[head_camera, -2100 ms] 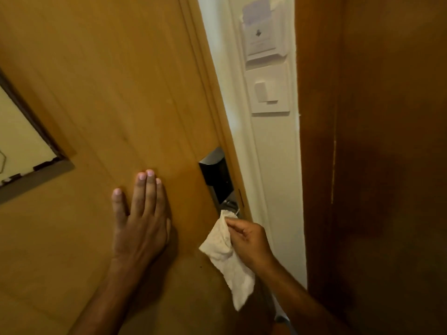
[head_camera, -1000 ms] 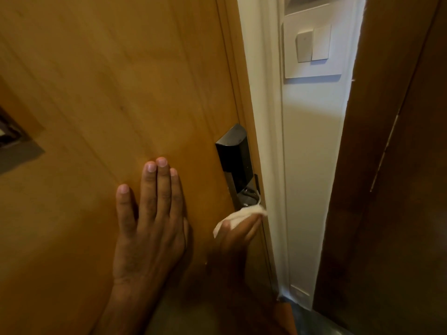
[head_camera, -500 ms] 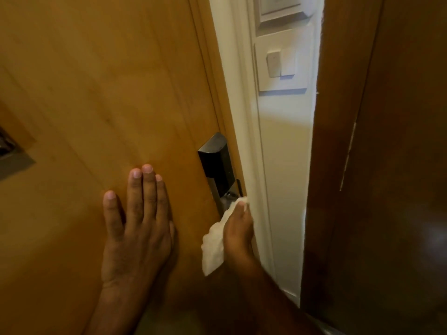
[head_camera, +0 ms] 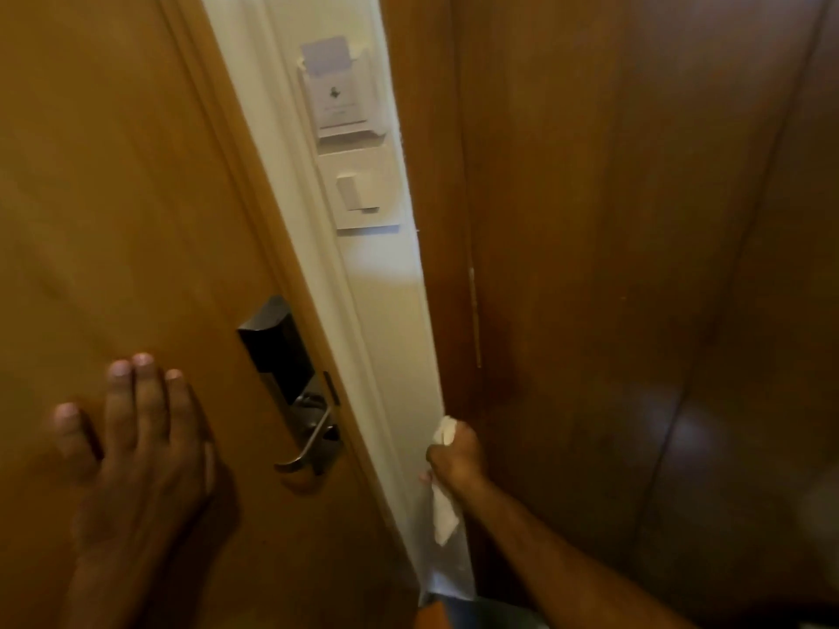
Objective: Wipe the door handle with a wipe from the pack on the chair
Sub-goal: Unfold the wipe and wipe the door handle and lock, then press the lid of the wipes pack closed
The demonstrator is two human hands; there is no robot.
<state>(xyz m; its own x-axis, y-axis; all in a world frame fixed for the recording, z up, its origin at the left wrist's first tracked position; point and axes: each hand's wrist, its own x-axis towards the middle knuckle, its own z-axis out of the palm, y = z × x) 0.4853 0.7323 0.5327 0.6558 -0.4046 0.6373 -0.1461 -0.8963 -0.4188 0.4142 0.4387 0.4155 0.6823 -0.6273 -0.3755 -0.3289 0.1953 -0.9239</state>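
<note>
A silver lever door handle (head_camera: 311, 440) sits under a black lock plate (head_camera: 277, 345) on the light wooden door (head_camera: 136, 197). My left hand (head_camera: 136, 451) lies flat on the door, fingers spread, just left of the handle. My right hand (head_camera: 456, 456) is off to the right of the handle, in front of the white wall strip, closed in a fist around a white wipe (head_camera: 444, 510). One end of the wipe hangs below the fist and a bit pokes out on top. Nothing touches the handle. The pack and chair are out of view.
A white wall strip (head_camera: 386, 333) runs between the door frame and a dark brown wooden panel (head_camera: 635, 265) on the right. On the strip are a key-card holder (head_camera: 338, 90) and a light switch (head_camera: 358, 192).
My right hand has pulled the wipe off the handle and moved right, away from the door. The lever is now uncovered. My left hand stays flat on the door.
</note>
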